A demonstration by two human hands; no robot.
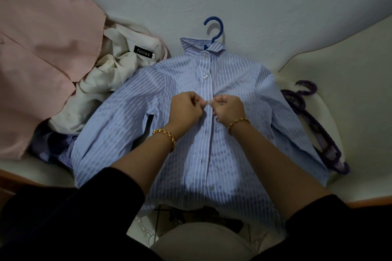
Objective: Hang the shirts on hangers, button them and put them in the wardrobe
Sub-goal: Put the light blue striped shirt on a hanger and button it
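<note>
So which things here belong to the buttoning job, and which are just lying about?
In use: blue striped shirt, blue hanger inside it, left hand and right hand pinching its placket.
Lying about: pink garment, cream garment, purple hangers.

Your cream surface point(350, 108) carries a blue striped shirt point(148, 95) laid flat, a cream garment point(101, 82) and a pink garment point(42, 48) to your left, and purple hangers point(318, 129) to your right.
</note>
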